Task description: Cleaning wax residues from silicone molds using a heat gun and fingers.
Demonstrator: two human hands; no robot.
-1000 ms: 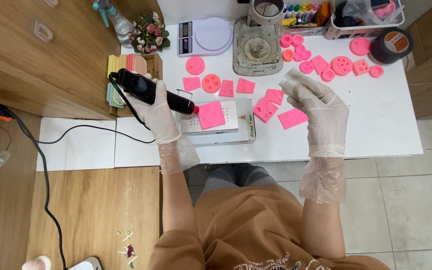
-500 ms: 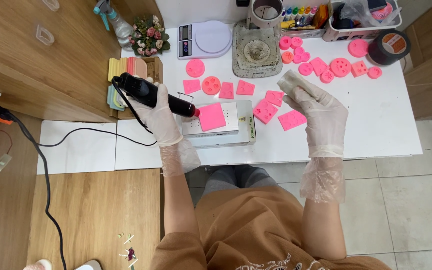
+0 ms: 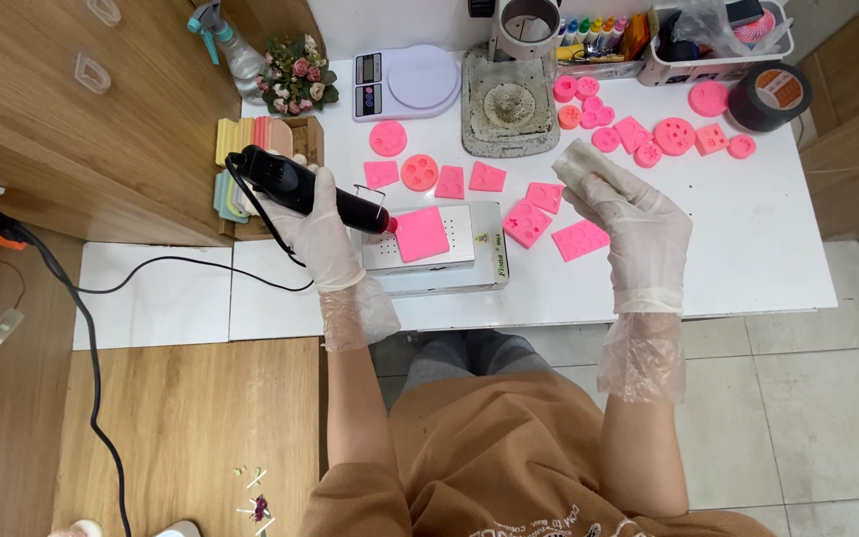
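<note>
Clamped in the grip of the gloved left hand (image 3: 322,231) is a black corded heat tool (image 3: 295,186), its red-tipped nozzle pointed right and held just at the left edge of a pink square mould (image 3: 421,234). That mould lies flat on a white box (image 3: 434,251) near the front of the worktop (image 3: 748,229). The grip of the gloved right hand (image 3: 638,214) is closed around a pale whitish block (image 3: 581,164), raised above the worktop and well apart from the box. More pink moulds (image 3: 549,214), round and square, are spread across the worktop behind the box; a digital scale (image 3: 408,82) and a grey stand base (image 3: 509,99) are set at the back.

Step judged in hand: the pink mould on the box is being worked with the nozzle while the block is kept ready in the other hand. Whether the nozzle touches the mould cannot be told.

Next move, as judged: the nozzle would need to be kept steady and low over the mould face, and the block brought across only with the cable (image 3: 151,273) kept free of the box.
</note>
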